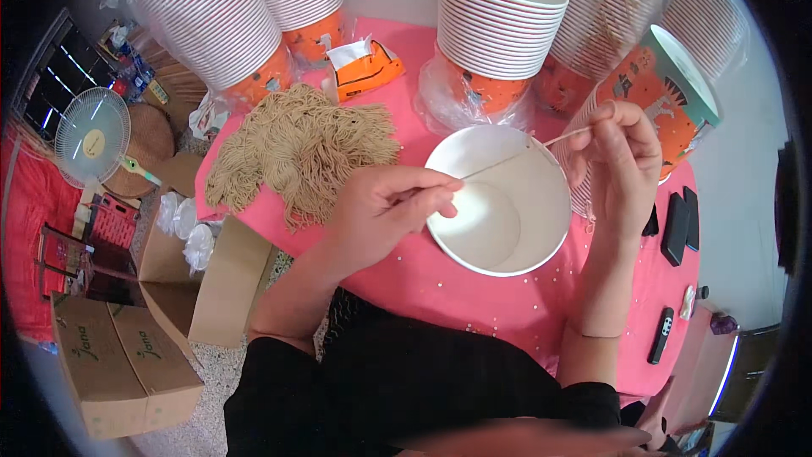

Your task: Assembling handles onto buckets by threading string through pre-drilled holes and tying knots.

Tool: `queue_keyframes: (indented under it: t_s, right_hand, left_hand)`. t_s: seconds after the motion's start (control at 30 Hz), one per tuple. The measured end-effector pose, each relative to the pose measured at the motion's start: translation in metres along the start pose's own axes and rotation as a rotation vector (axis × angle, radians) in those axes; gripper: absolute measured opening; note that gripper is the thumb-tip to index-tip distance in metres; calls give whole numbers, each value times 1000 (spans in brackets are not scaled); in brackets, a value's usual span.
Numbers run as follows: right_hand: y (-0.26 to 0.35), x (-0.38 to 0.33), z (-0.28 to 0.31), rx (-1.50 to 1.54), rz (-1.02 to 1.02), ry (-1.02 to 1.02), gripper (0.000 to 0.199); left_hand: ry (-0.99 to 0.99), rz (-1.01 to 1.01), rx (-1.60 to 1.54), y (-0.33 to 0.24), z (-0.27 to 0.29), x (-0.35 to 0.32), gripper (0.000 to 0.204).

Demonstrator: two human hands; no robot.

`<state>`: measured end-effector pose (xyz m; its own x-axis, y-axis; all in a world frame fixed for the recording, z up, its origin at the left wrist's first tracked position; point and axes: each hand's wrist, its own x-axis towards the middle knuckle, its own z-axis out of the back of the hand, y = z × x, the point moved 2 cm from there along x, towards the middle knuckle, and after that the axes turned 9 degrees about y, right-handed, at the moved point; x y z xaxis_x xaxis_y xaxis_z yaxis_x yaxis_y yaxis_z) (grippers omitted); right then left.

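Between my hands a thin beige cord [499,162] is stretched, slanting up to the right. My left hand [385,207] pinches its lower end with thumb and fingers, and my right hand [624,148] pinches the upper end. Just under the cord is a white-lined paper bucket [551,220], its mouth facing up toward me and a bright patch of light inside. A tangled heap of similar beige cords [313,148] lies left of the bucket, beyond my left hand.
Tall stacks of paper buckets [503,25] line the far side of the pink-covered table [482,309]. An orange packet [365,70] lies behind the heap. Phones [675,228] and a black handheld device [661,336] rest at right. Cardboard boxes [127,364] and a fan [91,137] stand left.
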<state>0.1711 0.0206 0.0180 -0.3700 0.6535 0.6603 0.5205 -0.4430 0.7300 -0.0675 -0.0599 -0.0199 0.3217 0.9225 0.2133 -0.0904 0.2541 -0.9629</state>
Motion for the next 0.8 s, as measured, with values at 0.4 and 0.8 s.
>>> queue_keyframes:
  t_s: [0.4,0.8]
  right_hand:
    - [-11,-4,-15,-1123,-338,168,19]
    - [-11,-16,-52,-575,-499,471,10]
  left_hand:
    - [-194,-84,430,12,7,-5,11]
    - [-72,-224,498,3,-9,-2,9]
